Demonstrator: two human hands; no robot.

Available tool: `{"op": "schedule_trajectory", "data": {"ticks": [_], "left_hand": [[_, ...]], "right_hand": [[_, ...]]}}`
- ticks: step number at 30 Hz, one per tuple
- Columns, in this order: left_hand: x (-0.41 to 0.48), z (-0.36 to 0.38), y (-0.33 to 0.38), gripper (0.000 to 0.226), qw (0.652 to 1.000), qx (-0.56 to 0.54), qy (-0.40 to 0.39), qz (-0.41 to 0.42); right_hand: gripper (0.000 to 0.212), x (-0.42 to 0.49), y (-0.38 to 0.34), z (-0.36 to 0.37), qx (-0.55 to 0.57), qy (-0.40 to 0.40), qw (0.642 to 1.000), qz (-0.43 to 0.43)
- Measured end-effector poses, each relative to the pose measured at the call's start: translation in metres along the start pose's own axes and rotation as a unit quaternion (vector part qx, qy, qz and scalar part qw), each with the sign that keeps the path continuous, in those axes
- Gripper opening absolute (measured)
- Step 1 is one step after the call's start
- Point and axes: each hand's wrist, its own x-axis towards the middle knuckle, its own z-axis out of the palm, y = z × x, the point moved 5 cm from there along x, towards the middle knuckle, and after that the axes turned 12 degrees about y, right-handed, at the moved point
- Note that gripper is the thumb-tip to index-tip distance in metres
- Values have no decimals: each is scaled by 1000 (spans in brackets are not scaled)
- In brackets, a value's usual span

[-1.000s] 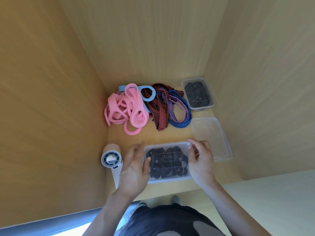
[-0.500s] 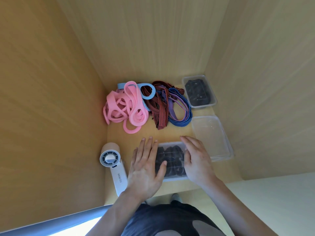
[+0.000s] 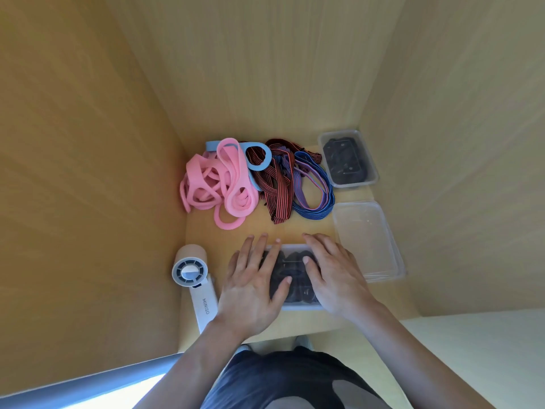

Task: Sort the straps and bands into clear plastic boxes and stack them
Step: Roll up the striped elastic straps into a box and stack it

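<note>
**Clearances.** The lidded clear plastic box holding black straps (image 3: pixel 295 304) sits on the light wooden shelf (image 3: pixel 265 228), close to its front edge, with a narrow bare strip between them. Behind this box, a band of bare wood separates it from the heap of pink loop bands (image 3: pixel 218 184), the light blue band (image 3: pixel 259 163), the red-and-black striped straps (image 3: pixel 277 187) and the blue-and-purple striped strap (image 3: pixel 312 205). To its right, just beside it, lies an empty clear plastic box (image 3: pixel 368 237). Further behind on the right, against the wall, stands a second clear box with black contents (image 3: pixel 348 160). To its left lies a white handheld fan (image 3: pixel 191 273), hard by the left wall.

**Hand pose.** The left hand (image 3: pixel 250 287) lies flat on the lid's left half, fingers straight and spread. The right hand (image 3: pixel 333 276) lies flat on the right half, fingers extended. Neither hand grips anything.

**Change.** One second earlier, both hands clasped the box's short ends with curled fingers. The box has kept its position.
</note>
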Motion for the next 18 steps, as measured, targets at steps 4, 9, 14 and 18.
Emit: {"op": "schedule_trajectory", "data": {"ticks": [4, 9, 14, 18], "left_hand": [[2, -1, 1, 72, 1000, 9, -1, -2], [1, -5, 4, 70, 1000, -16, 20, -14], [1, -6, 3, 69, 998, -51, 35, -18], [1, -6, 0, 67, 996, -90, 18, -19]], "right_hand": [[52, 2, -1, 2, -34, -8, 999, 2], [38, 5, 0, 4, 36, 10, 998, 51], [49, 4, -2, 3, 15, 17, 999, 33], [63, 0, -12, -9, -24, 48, 997, -47]]}}
